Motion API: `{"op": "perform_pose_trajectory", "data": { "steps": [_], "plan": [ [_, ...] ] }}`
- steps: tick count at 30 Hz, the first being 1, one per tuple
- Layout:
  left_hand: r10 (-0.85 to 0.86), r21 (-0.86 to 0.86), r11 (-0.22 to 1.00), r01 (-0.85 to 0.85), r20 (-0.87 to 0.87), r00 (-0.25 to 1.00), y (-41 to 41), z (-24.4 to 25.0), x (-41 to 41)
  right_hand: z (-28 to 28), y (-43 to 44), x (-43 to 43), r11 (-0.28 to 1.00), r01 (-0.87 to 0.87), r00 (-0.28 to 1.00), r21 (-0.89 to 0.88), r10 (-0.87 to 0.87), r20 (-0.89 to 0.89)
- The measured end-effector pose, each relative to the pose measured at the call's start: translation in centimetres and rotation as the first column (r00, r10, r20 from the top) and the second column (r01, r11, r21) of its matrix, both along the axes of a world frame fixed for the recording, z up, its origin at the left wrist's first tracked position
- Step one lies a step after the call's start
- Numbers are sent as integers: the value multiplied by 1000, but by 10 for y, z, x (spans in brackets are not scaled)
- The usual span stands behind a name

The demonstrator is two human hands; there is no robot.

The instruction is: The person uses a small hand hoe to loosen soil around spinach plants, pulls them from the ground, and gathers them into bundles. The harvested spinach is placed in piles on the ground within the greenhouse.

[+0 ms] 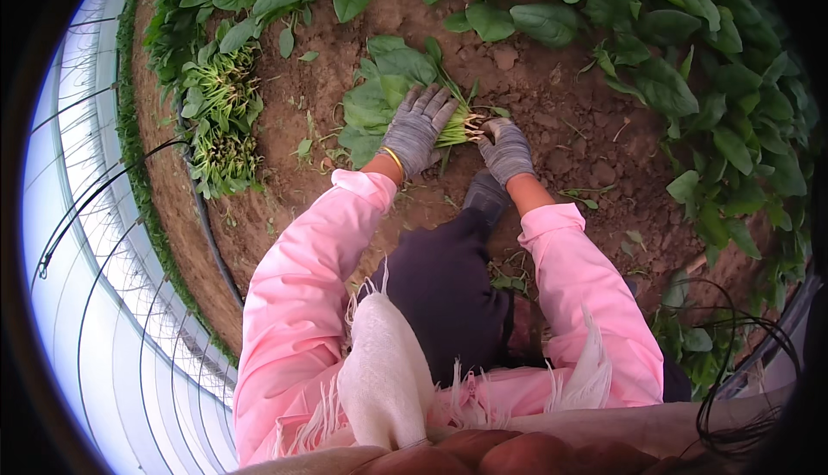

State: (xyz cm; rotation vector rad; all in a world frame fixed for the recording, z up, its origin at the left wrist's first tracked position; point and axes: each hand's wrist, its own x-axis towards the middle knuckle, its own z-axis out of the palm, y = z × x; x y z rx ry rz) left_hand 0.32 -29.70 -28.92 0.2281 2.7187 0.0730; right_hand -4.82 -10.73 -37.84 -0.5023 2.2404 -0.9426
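Note:
A bunch of leafy greens, likely spinach (381, 103), lies on the soil in front of me. Its broad leaves point left and its pale trimmed-looking stem ends point right. My left hand (417, 122), in a grey knit glove, lies across the stems with its fingers over the bunch. At the stem ends is my right hand (506, 148), gloved alike, with curled fingers touching or very close to the ends. Whether it grips anything is hidden by the fingers. A yellow bangle (393, 161) circles my left wrist.
Two heaps of bunched greens (226, 87) (226, 158) lie at the left, stems up. Growing leafy plants (731, 106) border the soil (563, 152) above and right. A dark hose (207, 216) runs along the left, beside plastic greenhouse sheeting (84, 268). My shoe (486, 197) is below my hands.

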Motion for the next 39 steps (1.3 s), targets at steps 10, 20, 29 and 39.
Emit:
{"op": "perform_pose_trajectory", "data": {
  "steps": [10, 20, 29, 39],
  "plan": [
    [-81, -83, 994, 77, -50, 995, -12, -25, -2, 29, 19, 11, 985, 64, 997, -160, -56, 52],
    [-126, -71, 990, 125, -12, 992, -12, -16, -11, 24, 25, 13, 987, 68, 998, -146, -69, 0],
    [-97, -91, 990, 105, 83, 992, -2, -13, -20, 45, 49, 34, 994, -45, 999, -102, 47, 9],
    [23, -5, 1000, -23, -98, 995, 30, 64, 20, 133, 150, 68, 982, 155, 983, -104, -164, -83]
  ]
}}
